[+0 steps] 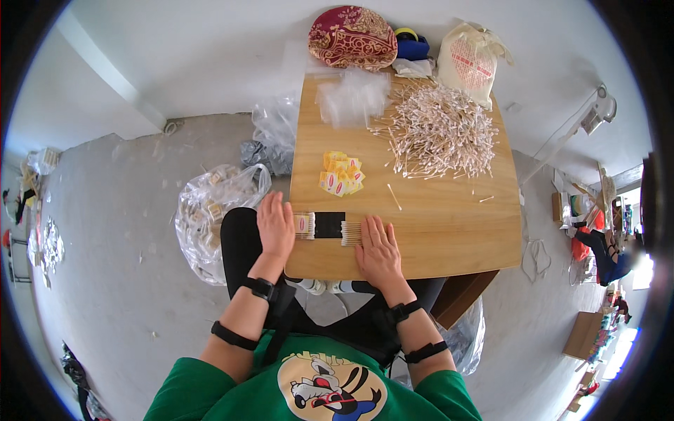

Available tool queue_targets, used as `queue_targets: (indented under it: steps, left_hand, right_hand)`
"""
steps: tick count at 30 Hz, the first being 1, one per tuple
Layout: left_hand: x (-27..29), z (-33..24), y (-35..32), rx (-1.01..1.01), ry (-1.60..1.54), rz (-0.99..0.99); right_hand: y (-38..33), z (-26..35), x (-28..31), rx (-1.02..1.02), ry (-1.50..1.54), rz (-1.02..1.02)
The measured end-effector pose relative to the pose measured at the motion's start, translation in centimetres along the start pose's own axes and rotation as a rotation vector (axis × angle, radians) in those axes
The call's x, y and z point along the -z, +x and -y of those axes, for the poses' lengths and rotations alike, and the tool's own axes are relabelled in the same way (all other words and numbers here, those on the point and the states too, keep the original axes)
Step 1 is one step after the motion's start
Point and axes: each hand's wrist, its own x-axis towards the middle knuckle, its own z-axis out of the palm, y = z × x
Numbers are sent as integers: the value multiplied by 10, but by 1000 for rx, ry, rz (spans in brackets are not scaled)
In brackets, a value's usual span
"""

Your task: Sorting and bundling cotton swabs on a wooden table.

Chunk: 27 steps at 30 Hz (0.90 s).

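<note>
My left hand [276, 228] is at the table's left edge, fingers stretched out, beside a small row of cotton swabs [311, 226] with a yellow-and-white label card [302, 224] on it. A black rectangle [330, 225] lies on the tabletop between my hands. Across its right end reaches a second row of swabs [350, 234], side by side. My right hand [379, 254] rests flat with straight fingers against the outer ends of that row. Its fingers partly hide those ends. Farther up lies a small heap of yellow-and-white cards [342, 174].
A large heap of loose swabs [446, 130] covers the table's far right, with a stray swab [394, 197] nearer. Clear plastic bags [354, 97] lie at the back left. A cream drawstring bag [474, 62] stands behind the heap. A filled plastic sack [210, 217] sits on the floor at left.
</note>
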Motion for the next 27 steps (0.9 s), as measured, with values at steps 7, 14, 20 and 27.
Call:
queue_targets:
  steps: [7, 14, 20, 27]
  left_hand:
    - [-9, 25, -7, 320, -193, 316]
    - [-7, 22, -5, 366, -327, 379]
    - [-5, 29, -3, 404, -420, 398]
    - [-6, 28, -4, 374, -411, 384]
  right_hand:
    - [15, 22, -8, 6, 37, -28]
    - [23, 28, -10, 31, 62, -34]
    - [33, 36, -15, 53, 109, -44]
    - [40, 50, -24, 84, 140, -28]
